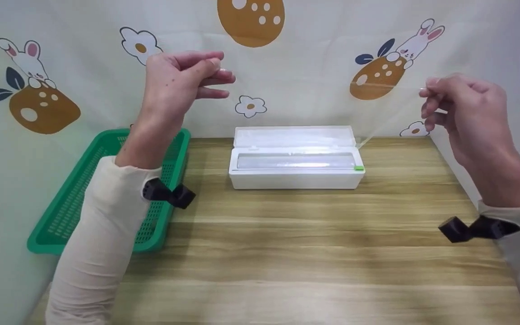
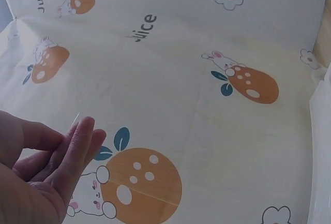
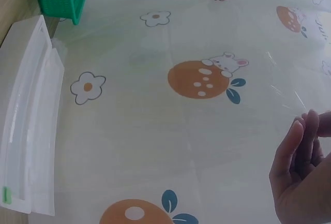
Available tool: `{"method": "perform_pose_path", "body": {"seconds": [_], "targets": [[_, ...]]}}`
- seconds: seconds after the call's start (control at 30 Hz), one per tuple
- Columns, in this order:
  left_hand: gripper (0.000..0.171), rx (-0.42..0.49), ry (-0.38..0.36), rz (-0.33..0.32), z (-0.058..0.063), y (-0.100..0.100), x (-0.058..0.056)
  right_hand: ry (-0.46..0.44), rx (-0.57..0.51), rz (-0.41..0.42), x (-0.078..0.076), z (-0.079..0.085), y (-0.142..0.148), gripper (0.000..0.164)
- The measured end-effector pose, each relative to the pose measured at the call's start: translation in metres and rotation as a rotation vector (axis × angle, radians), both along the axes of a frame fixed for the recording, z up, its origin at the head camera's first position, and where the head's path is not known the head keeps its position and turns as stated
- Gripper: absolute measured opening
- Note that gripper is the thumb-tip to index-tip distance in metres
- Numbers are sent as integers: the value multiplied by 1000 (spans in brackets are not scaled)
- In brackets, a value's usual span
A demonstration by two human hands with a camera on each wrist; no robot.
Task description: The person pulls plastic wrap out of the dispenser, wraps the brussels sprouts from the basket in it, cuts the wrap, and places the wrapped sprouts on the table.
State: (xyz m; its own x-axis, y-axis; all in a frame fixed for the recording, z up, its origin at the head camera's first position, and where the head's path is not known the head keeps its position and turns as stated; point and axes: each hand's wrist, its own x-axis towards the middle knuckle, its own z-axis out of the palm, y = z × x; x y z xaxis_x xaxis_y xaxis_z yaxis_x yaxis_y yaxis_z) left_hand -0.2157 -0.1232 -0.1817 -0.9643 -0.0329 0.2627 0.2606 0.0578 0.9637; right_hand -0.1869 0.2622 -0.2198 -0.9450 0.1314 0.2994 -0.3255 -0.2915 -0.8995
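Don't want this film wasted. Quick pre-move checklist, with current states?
1. Right grip pinches the film: ok.
2. Left grip pinches the film: ok, a thin glint shows there in the left wrist view.
3. White dispenser sits upright on the table: ok.
4. Dispenser lid raised: ok.
5. Green tab at the dispenser's right end: ok.
6. Film separated from the dispenser: cannot tell, a film edge runs down toward its right end.

Clear film (image 1: 390, 118) held aloft
I see a long white box (image 1: 294, 181) lower down, lid raised, on the desk (image 1: 314, 253).
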Motion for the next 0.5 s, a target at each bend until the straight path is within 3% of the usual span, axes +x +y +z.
{"method": "perform_pose_path", "body": {"seconds": [0.37, 0.5], "targets": [[26, -90, 23, -19, -20, -7, 35, 85, 46, 65, 25, -25, 8, 21], [26, -111, 11, -43, -29, -10, 46, 62, 112, 26, 37, -37, 9, 23]]}}
